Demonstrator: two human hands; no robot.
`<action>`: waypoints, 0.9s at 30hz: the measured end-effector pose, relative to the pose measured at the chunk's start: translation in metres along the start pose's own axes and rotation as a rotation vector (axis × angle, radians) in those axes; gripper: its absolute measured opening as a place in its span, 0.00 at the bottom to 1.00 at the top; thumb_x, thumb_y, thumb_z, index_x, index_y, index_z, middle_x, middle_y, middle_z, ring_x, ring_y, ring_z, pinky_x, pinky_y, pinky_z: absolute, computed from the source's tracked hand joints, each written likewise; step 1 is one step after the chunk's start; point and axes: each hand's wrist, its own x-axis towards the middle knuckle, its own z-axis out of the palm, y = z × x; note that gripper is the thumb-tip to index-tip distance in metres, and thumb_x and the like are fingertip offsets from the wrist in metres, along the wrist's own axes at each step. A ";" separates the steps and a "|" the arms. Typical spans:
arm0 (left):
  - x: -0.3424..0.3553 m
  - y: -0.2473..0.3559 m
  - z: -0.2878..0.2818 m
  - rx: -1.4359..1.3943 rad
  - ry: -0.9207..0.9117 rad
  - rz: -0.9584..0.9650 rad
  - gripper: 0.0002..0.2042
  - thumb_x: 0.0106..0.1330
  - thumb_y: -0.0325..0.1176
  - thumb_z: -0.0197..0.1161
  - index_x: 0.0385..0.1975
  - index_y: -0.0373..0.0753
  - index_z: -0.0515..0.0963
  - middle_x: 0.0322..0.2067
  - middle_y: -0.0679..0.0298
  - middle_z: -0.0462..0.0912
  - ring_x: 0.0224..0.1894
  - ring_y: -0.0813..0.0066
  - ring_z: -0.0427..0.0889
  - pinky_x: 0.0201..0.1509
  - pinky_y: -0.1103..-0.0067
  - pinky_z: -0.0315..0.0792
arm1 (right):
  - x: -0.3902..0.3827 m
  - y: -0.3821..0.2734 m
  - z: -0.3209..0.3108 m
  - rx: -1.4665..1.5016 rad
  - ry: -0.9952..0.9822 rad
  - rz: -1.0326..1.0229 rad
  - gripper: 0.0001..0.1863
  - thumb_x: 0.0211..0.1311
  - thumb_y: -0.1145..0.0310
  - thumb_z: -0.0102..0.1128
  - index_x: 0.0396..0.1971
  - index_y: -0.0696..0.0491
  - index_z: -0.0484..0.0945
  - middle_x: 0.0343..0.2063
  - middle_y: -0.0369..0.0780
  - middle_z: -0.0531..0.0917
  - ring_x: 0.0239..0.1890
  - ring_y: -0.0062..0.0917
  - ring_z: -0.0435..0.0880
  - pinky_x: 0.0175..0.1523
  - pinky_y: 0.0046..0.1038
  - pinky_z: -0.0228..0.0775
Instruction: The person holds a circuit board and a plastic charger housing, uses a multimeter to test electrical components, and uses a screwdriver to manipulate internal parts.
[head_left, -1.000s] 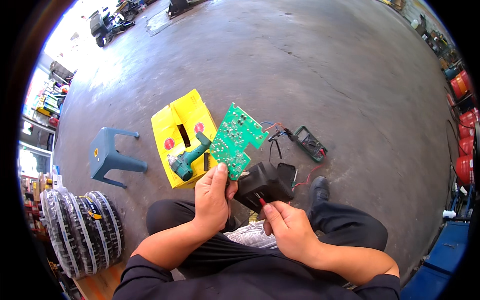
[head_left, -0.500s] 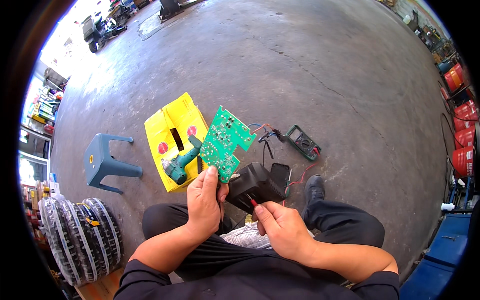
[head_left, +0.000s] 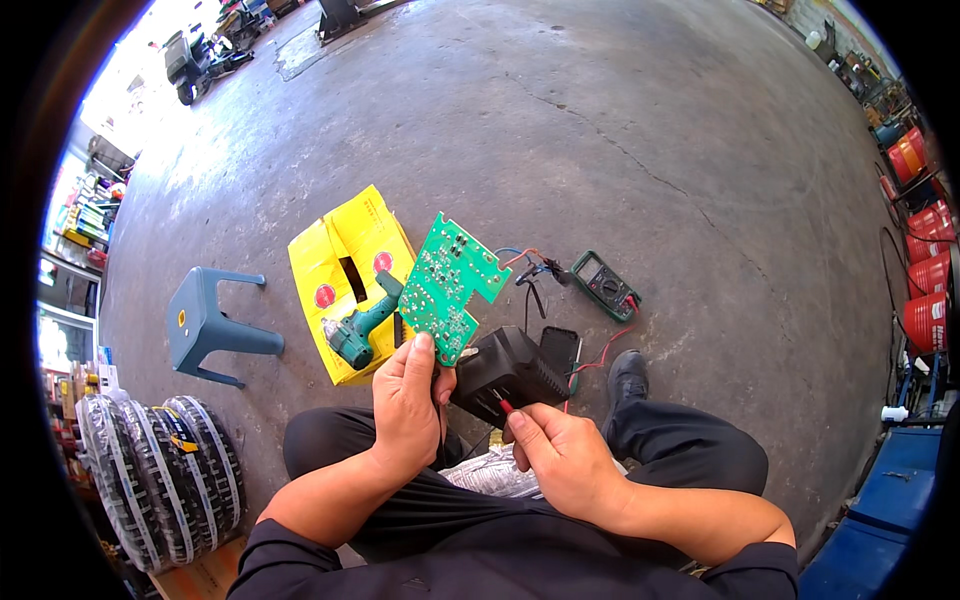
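A green circuit board (head_left: 447, 285) stands tilted in my left hand (head_left: 408, 395), its lower corner pinched between thumb and fingers. Coloured wires run off the board's right edge. My right hand (head_left: 568, 450) is closed on a red test probe (head_left: 506, 406), whose tip points at the black plastic housing (head_left: 510, 372). Whether the tip touches the housing I cannot tell. Beyond it on the floor lies a multimeter (head_left: 605, 285) with a red lead plugged in. A small black case (head_left: 560, 347) rests between the multimeter and the housing.
A yellow cardboard box (head_left: 350, 250) with a green cordless power tool (head_left: 362, 325) on it is to the left. Past it stands a blue-grey stool (head_left: 215, 325). Wrapped tyres (head_left: 160, 470) are at lower left, red drums (head_left: 928, 270) and a blue cabinet (head_left: 880, 500) at right.
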 end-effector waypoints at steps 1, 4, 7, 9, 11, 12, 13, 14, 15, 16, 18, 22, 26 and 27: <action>0.000 0.000 0.000 -0.001 0.005 -0.004 0.15 0.81 0.37 0.48 0.34 0.35 0.75 0.25 0.70 0.72 0.23 0.85 0.63 0.27 0.85 0.57 | 0.000 0.001 0.000 0.000 0.000 -0.002 0.20 0.78 0.58 0.47 0.34 0.59 0.80 0.19 0.35 0.79 0.24 0.17 0.74 0.32 0.24 0.67; 0.000 0.001 0.002 -0.004 0.012 -0.012 0.15 0.81 0.37 0.48 0.34 0.35 0.75 0.25 0.70 0.72 0.23 0.86 0.63 0.27 0.85 0.57 | 0.000 0.001 0.000 -0.006 -0.004 0.000 0.20 0.78 0.58 0.47 0.34 0.59 0.80 0.19 0.35 0.79 0.24 0.17 0.75 0.32 0.25 0.67; 0.000 0.001 0.001 -0.005 0.008 -0.009 0.15 0.80 0.38 0.48 0.34 0.35 0.76 0.25 0.70 0.72 0.23 0.86 0.63 0.28 0.85 0.57 | 0.000 0.001 0.000 -0.010 -0.008 0.004 0.21 0.78 0.58 0.47 0.34 0.59 0.80 0.20 0.35 0.79 0.24 0.18 0.75 0.32 0.25 0.67; 0.000 0.001 0.001 -0.003 0.004 -0.011 0.15 0.80 0.38 0.48 0.34 0.35 0.75 0.25 0.70 0.72 0.23 0.86 0.63 0.28 0.85 0.57 | 0.000 0.001 -0.001 -0.011 -0.005 0.007 0.21 0.78 0.57 0.47 0.34 0.59 0.80 0.20 0.35 0.79 0.24 0.18 0.75 0.32 0.25 0.67; 0.000 0.001 0.001 -0.001 -0.003 -0.007 0.15 0.80 0.38 0.48 0.34 0.35 0.75 0.25 0.70 0.72 0.23 0.86 0.63 0.28 0.85 0.57 | 0.000 0.001 0.000 -0.012 -0.003 0.009 0.21 0.78 0.57 0.47 0.34 0.59 0.80 0.20 0.35 0.79 0.25 0.18 0.75 0.33 0.25 0.67; 0.000 0.001 0.001 0.000 -0.007 -0.005 0.15 0.80 0.38 0.48 0.34 0.35 0.75 0.25 0.70 0.72 0.23 0.86 0.63 0.28 0.85 0.57 | 0.000 0.001 0.000 -0.010 -0.001 0.008 0.21 0.78 0.57 0.47 0.34 0.59 0.80 0.20 0.35 0.79 0.25 0.18 0.75 0.33 0.25 0.67; 0.000 0.001 0.001 0.000 -0.007 0.000 0.15 0.80 0.38 0.48 0.34 0.35 0.75 0.25 0.70 0.72 0.23 0.86 0.63 0.28 0.85 0.57 | 0.000 0.001 0.000 -0.007 -0.002 0.006 0.21 0.78 0.57 0.47 0.34 0.59 0.80 0.20 0.35 0.79 0.25 0.18 0.75 0.33 0.25 0.67; 0.000 0.001 0.001 0.001 -0.008 0.004 0.15 0.80 0.38 0.48 0.34 0.35 0.75 0.25 0.70 0.72 0.23 0.86 0.63 0.28 0.85 0.57 | 0.000 0.001 0.000 -0.003 -0.003 0.005 0.21 0.78 0.57 0.47 0.34 0.59 0.80 0.20 0.35 0.79 0.25 0.18 0.75 0.33 0.25 0.67; 0.000 0.001 0.002 0.002 -0.009 0.008 0.15 0.80 0.37 0.48 0.34 0.35 0.75 0.25 0.70 0.72 0.23 0.86 0.63 0.28 0.85 0.57 | 0.000 0.002 0.000 -0.002 -0.005 0.005 0.21 0.78 0.57 0.47 0.34 0.59 0.80 0.20 0.35 0.79 0.25 0.18 0.75 0.33 0.25 0.67; 0.000 0.001 0.001 0.001 -0.008 0.008 0.15 0.80 0.37 0.48 0.34 0.35 0.75 0.25 0.70 0.72 0.23 0.86 0.63 0.28 0.85 0.57 | 0.001 0.002 0.000 -0.001 -0.006 0.005 0.21 0.78 0.57 0.47 0.34 0.59 0.80 0.20 0.35 0.79 0.25 0.18 0.75 0.33 0.25 0.67; 0.001 0.000 0.001 0.001 -0.006 0.006 0.15 0.80 0.37 0.48 0.34 0.35 0.75 0.25 0.70 0.72 0.23 0.85 0.63 0.28 0.85 0.57 | 0.001 0.002 0.000 -0.001 -0.007 0.007 0.21 0.78 0.57 0.47 0.34 0.59 0.80 0.20 0.35 0.79 0.25 0.18 0.75 0.33 0.25 0.67; 0.000 0.001 0.003 0.002 0.006 0.004 0.15 0.80 0.37 0.48 0.33 0.36 0.75 0.23 0.69 0.71 0.22 0.85 0.63 0.28 0.85 0.57 | 0.001 0.002 0.000 -0.004 -0.005 0.008 0.20 0.78 0.58 0.47 0.33 0.59 0.80 0.20 0.35 0.79 0.25 0.17 0.74 0.32 0.24 0.67; 0.000 0.001 0.002 0.010 -0.001 0.011 0.15 0.80 0.37 0.48 0.32 0.36 0.75 0.22 0.70 0.70 0.22 0.85 0.62 0.28 0.84 0.57 | 0.001 0.002 0.001 0.024 -0.008 0.043 0.19 0.78 0.59 0.48 0.34 0.58 0.80 0.20 0.33 0.78 0.24 0.14 0.71 0.31 0.22 0.64; 0.000 0.002 0.002 0.007 0.002 0.005 0.15 0.80 0.37 0.48 0.32 0.36 0.75 0.21 0.70 0.70 0.22 0.85 0.62 0.28 0.84 0.57 | 0.001 0.002 0.002 0.029 -0.010 0.045 0.19 0.78 0.59 0.48 0.34 0.58 0.80 0.20 0.33 0.78 0.24 0.14 0.71 0.31 0.22 0.63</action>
